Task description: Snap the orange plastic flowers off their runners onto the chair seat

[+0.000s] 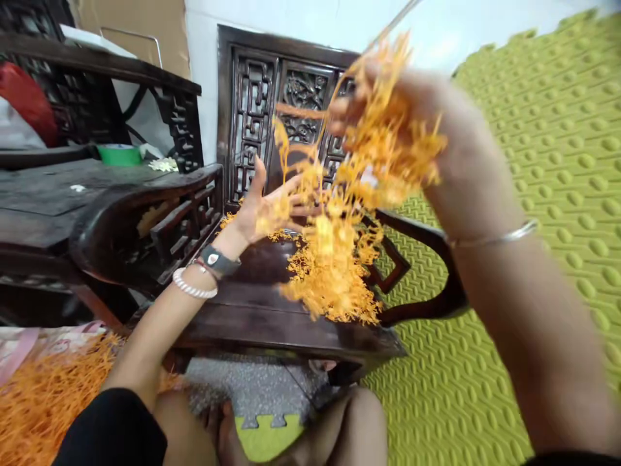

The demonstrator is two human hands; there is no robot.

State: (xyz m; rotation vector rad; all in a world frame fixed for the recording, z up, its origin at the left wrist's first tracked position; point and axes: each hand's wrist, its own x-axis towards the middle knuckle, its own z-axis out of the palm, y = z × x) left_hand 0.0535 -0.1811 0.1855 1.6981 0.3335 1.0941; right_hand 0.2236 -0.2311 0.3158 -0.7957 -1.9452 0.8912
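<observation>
- Strands [334, 259]: orange, thin, tangled in one clump. They hang in the air from the right hand [427, 136], over the right half of the chair [252, 310] seat, with the lowest tips near its front edge.
- Right hand is raised high, fingers closed around the top of the clump.
- Left hand [262, 210] is lower and to the left, palm up, fingers spread and slack, clasping nothing. A few strands lie across its fingers.
- Judgement on the step in hand: the clump looks to be teased apart over the seat.
  - It calls for a firm pinch at the top and loose fingers combing up from beneath.
  - A hard tug would likely snap or knot such thin pieces.
  - Holding the clump above the middle of the seat would catch droppings better than the front edge does.
- More orange bits lie on the seat behind the left hand. A big pile [43, 401] sits on the floor at the lower left, cut off by the frame.
- Hard to read:
  - The right hand and clump are blurred, so finger placement is unclear.
  - Whether the lowest tips touch the seat cannot be told, nor what the strands are made of.
  - A thin pale rod [392, 22] above the right hand runs off the top edge. It is unclear whether the hand holds it.
</observation>
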